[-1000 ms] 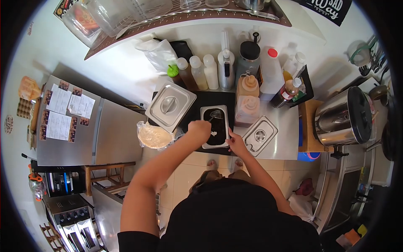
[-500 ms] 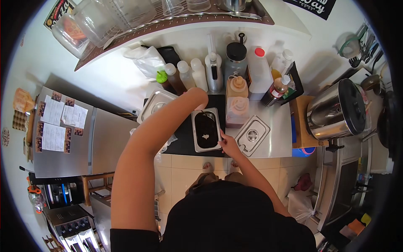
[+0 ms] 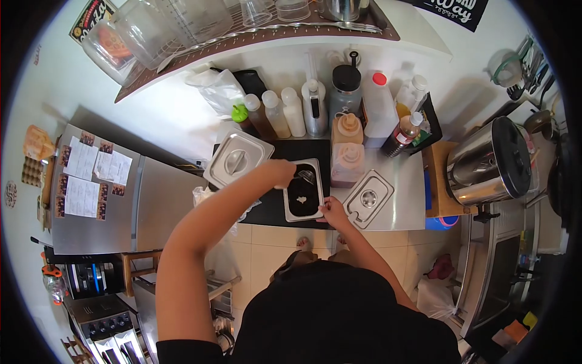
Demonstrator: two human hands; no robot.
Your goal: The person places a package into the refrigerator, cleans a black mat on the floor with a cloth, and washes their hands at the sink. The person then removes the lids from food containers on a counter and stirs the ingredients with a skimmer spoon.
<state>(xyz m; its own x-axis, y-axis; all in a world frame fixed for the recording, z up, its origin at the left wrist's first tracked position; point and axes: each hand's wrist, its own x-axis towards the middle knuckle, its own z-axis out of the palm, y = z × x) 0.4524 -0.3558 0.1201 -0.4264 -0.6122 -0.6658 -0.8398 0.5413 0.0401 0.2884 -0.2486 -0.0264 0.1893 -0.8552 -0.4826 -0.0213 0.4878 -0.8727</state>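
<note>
A steel food pan (image 3: 291, 209) with dark contents stands on the black mat (image 3: 267, 209), a small pale lump showing in the dark mass. Over the pan's upper left side, my left hand (image 3: 282, 174) is closed on what looks like a metal spoon (image 3: 306, 176), whose shiny end lies in the dark contents. The handle is mostly hidden by the hand. My right hand (image 3: 331, 212) pinches the pan's lower right rim. One steel lid (image 3: 236, 159) lies left of the pan, and another steel lid (image 3: 371, 199) lies to its right.
Squeeze bottles (image 3: 348, 164) stand right behind the pan. Several more bottles (image 3: 294, 112), a flask (image 3: 345, 88) and a jug (image 3: 380, 109) line the wall. A large steel urn (image 3: 479, 164) stands at right, a fridge (image 3: 163, 200) at left. A shelf (image 3: 260, 36) hangs overhead.
My left hand has moved down and its raised forearm has lowered leftward, uncovering the left lid. The spoon's shiny end now shows in the pan. My right hand stays on the rim.
</note>
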